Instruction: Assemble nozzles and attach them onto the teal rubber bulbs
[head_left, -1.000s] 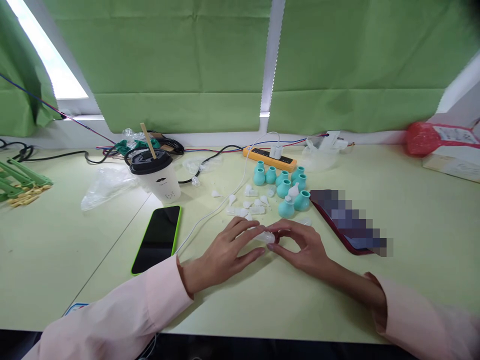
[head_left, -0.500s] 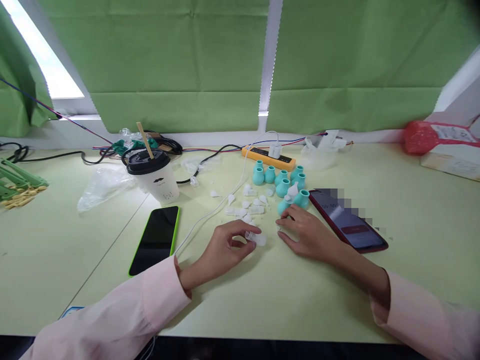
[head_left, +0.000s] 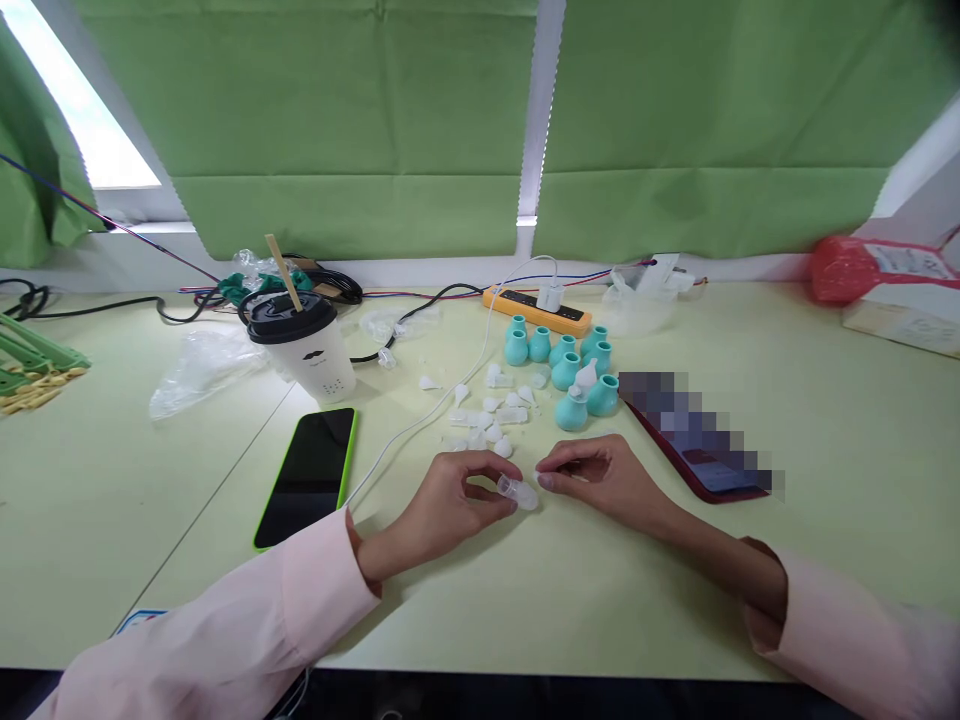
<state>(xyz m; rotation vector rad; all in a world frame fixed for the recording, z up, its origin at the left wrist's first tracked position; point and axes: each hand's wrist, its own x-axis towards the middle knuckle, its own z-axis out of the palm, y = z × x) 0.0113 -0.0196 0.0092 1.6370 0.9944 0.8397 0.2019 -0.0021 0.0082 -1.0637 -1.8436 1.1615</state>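
Between its thumb and fingers, my left hand (head_left: 461, 502) grips a small translucent plastic tube (head_left: 519, 492) with a rounded end, tilted toward the right. Just to the right of it, my right hand (head_left: 611, 485) is closed in a pinch on a tiny whitish piece (head_left: 537, 477), mostly covered by the fingertips. Beyond both hands lie loose white cone-tipped nozzles (head_left: 503, 447) and clear tube parts (head_left: 513, 415). Several teal rubber bulbs (head_left: 565, 370) stand behind my right hand, and a white nozzle piece (head_left: 586, 376) shows among the front ones.
At left are a green-edged phone (head_left: 309, 475) and a lidded paper cup (head_left: 319, 365) with a stick. A dark red phone (head_left: 701, 465) lies right. An orange power strip (head_left: 536, 312) sits behind the bulbs, its white cable (head_left: 420, 425) running past my left hand.
My right hand has moved from beside the front teal bulbs down and left toward the tube, its fingertips closing on a tiny piece. My left hand has tilted the tube slightly.
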